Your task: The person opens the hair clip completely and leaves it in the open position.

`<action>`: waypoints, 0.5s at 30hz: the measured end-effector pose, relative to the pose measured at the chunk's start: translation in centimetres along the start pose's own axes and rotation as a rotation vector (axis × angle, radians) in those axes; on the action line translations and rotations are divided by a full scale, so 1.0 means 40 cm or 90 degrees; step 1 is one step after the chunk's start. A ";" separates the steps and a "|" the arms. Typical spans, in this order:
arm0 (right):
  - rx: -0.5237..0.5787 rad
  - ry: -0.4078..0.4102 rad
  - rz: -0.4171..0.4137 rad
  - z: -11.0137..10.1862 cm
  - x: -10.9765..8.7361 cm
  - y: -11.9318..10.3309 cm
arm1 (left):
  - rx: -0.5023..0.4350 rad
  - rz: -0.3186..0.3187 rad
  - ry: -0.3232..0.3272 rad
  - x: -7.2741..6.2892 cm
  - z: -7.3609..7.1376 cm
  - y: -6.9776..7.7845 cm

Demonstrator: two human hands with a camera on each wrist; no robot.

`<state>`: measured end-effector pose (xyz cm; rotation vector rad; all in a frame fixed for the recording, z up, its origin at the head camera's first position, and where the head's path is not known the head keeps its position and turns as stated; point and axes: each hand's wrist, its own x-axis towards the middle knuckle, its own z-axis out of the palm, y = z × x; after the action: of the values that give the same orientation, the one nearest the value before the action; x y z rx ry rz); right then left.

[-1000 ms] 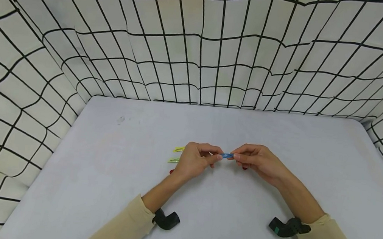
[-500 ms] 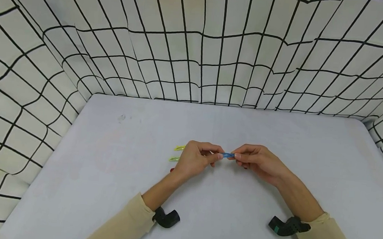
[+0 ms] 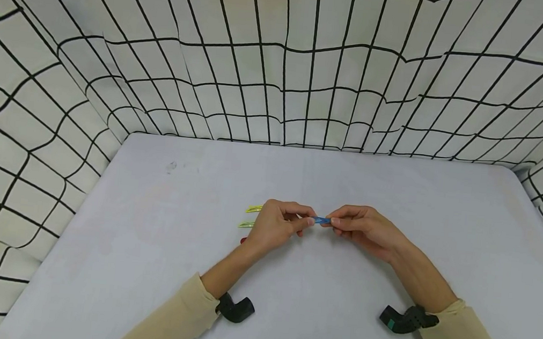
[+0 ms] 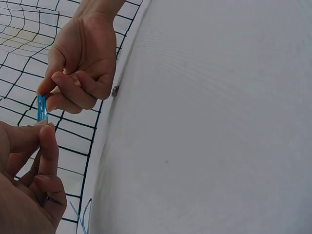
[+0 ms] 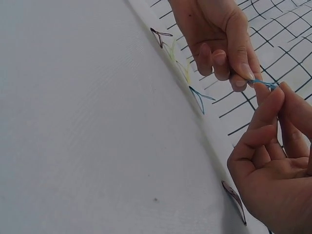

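A blue snap hair clip [image 3: 322, 221] is stretched between my two hands above the table. My left hand [image 3: 278, 226] pinches one end between thumb and forefinger, and my right hand [image 3: 363, 228] pinches the opposite end the same way. In the left wrist view the slim blue strips of the clip [image 4: 42, 108] show between both sets of fingertips. Beyond my left hand lie a yellow hair clip [image 3: 254, 209], a light green one [image 3: 247, 224] and a red one [image 3: 243, 240], each partly covered by that hand.
The right wrist view shows splayed clips in a row, among them a blue hair clip [image 5: 201, 99] spread in a V. A dark red hair clip [image 5: 235, 202] lies beside my right hand. Black-lined white netting [image 3: 284, 74] walls the white table [image 3: 146, 266] at back and sides.
Both hands keep their pinch on the blue hair clip and stay almost in place. The red clip edge seen below the right hand earlier is now covered in the head view.
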<state>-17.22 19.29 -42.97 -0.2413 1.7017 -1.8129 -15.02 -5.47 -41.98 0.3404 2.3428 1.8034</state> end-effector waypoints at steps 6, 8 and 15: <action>-0.006 0.002 0.003 0.005 0.001 0.000 | 0.000 -0.006 -0.003 -0.005 -0.003 -0.003; -0.007 0.002 0.003 0.007 0.002 -0.001 | -0.001 -0.007 -0.003 -0.005 -0.003 -0.003; -0.006 0.008 0.000 0.006 0.003 -0.001 | -0.007 -0.019 -0.009 -0.007 -0.002 0.001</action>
<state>-17.21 19.03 -42.94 -0.2345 1.7186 -1.8111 -14.76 -5.60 -41.95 0.3137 2.3155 1.7935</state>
